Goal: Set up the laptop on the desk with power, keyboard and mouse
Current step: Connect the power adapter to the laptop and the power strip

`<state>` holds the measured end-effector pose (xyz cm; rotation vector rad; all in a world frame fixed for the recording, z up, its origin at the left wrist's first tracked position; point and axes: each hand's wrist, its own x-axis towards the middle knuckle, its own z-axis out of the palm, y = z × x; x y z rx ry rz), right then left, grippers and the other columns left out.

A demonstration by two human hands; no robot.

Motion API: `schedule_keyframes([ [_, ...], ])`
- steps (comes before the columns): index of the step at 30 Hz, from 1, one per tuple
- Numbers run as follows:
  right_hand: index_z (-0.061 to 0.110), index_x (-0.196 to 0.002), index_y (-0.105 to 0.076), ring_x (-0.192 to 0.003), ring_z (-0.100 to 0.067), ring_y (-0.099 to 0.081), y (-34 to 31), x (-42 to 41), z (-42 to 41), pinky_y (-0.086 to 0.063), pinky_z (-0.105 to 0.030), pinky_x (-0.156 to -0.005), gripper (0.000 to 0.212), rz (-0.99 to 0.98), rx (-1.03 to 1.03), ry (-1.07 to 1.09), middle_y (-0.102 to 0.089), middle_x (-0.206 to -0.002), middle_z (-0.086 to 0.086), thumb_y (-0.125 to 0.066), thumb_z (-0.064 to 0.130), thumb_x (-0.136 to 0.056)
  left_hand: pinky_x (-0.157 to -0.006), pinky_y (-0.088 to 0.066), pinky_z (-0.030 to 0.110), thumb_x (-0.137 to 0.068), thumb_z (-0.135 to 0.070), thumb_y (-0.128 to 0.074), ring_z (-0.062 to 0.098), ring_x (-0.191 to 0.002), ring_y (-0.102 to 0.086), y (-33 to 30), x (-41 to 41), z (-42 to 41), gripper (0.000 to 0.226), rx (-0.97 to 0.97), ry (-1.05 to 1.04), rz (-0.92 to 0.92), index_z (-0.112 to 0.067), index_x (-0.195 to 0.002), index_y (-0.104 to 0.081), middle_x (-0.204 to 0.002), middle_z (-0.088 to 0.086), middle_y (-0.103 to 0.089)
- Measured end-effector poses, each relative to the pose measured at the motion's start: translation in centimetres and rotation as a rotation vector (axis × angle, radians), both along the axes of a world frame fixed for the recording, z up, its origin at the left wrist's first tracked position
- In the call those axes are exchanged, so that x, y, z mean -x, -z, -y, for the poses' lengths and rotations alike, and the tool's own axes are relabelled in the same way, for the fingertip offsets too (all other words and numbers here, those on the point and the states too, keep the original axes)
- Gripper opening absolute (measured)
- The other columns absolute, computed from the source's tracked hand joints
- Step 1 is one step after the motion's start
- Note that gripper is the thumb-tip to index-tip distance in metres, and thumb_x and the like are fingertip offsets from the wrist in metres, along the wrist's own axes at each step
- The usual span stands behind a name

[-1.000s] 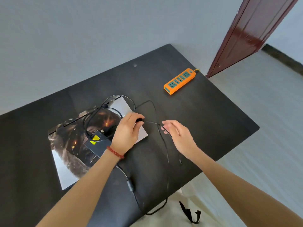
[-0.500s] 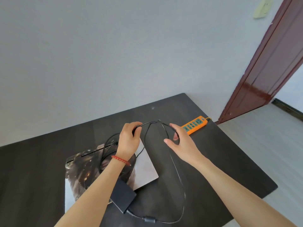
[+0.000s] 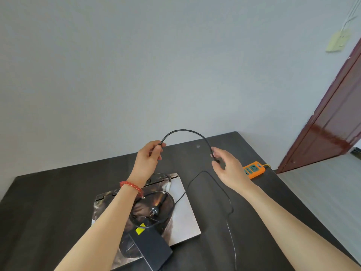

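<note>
- A plain grey wall fills the upper half of the view, with a dark red door [image 3: 336, 118] at the right and a black desk [image 3: 48, 202] below it.
- A closed laptop [image 3: 183, 210] with a dark printed lid lies flat near the middle of the desk, closer to the near edge.
- A black power brick [image 3: 154, 249] with a yellow label rests on the laptop's near edge, partly overhanging it.
- Loops of cable and a pronged plug [image 3: 155, 210] lie on the laptop lid beside the brick.
- The left hand [image 3: 147, 160] is raised above the desk's far edge, palm turned away, with thumb and fingers pinching one end of an arch of black cable [image 3: 185, 131].
- A red bead bracelet [image 3: 131, 187] circles the left wrist.
- The right hand [image 3: 226, 167] is raised at the same height, fingers loosely curled; its thumb and forefinger appear to pinch the other end of the arch, though the contact is hard to make out.
- From the right hand the cable drops, loops across the desk just right of the laptop, and runs off the near edge.
- An orange power strip [image 3: 254, 170] lies near the desk's far right corner, partly hidden behind the right hand.
- Both forearms reach in from the bottom of the view, well apart.
</note>
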<state>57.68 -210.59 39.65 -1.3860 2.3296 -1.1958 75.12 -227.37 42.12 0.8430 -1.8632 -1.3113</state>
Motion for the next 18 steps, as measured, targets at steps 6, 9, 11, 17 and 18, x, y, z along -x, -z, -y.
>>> schedule_keyframes([
  [6, 0.016, -0.101, -0.061, -0.093, -0.015, -0.063, -0.8, -2.0, 4.1, -0.048, -0.032, -0.084, 0.019, 0.120, -0.089, -0.075, -0.067, -0.095, 0.002, -0.047, 0.025, -0.093, -0.048, -0.040, 0.014, -0.095, -0.009, -0.040, 0.010, -0.060, -0.047, -0.6, -1.1, 0.4, 0.022, -0.116, -0.067, -0.151, -0.014, -0.094, -0.061, -0.074, 0.000, -0.054],
  [9, 0.020, -0.090, -0.055, -0.089, -0.023, -0.061, -0.6, -1.7, 5.1, -0.050, -0.037, -0.078, 0.015, 0.128, -0.133, -0.006, -0.063, -0.089, 0.000, -0.040, 0.023, -0.094, -0.048, -0.044, 0.013, -0.094, -0.009, -0.041, 0.011, -0.060, -0.049, -0.2, -2.3, 1.5, 0.021, -0.119, -0.157, -0.111, -0.008, -0.101, -0.060, -0.075, 0.001, -0.054],
  [11, 0.020, -0.094, -0.052, -0.079, -0.027, -0.060, -0.6, -1.6, 5.9, -0.055, -0.044, -0.077, 0.018, 0.179, -0.205, 0.024, -0.060, -0.089, -0.001, -0.035, 0.023, -0.095, -0.052, -0.048, 0.013, -0.093, -0.007, -0.043, 0.012, -0.059, -0.051, 0.4, -3.2, 2.2, 0.020, -0.088, -0.180, -0.052, -0.006, -0.103, -0.060, -0.074, 0.001, -0.055],
  [17, 0.012, -0.100, -0.061, -0.071, -0.029, -0.058, 0.7, -1.8, 9.0, -0.053, -0.044, -0.079, 0.021, 0.169, -0.184, 0.084, -0.047, -0.103, -0.012, -0.041, 0.018, -0.096, -0.067, -0.050, 0.015, -0.091, -0.007, -0.049, 0.007, -0.063, -0.058, 2.6, -5.5, 4.0, 0.017, -0.001, -0.176, 0.139, -0.007, -0.101, -0.063, -0.077, 0.000, -0.059],
  [18, 0.006, -0.097, -0.062, -0.072, -0.026, -0.056, 1.0, -1.9, 9.8, -0.054, -0.043, -0.080, 0.019, 0.321, -0.099, 0.089, -0.051, -0.100, -0.014, -0.044, 0.011, -0.094, -0.063, -0.047, 0.008, -0.090, -0.008, -0.050, 0.005, -0.064, -0.059, 3.0, -5.9, 4.3, 0.017, 0.023, -0.154, 0.181, -0.010, -0.100, -0.063, -0.080, 0.000, -0.060],
])
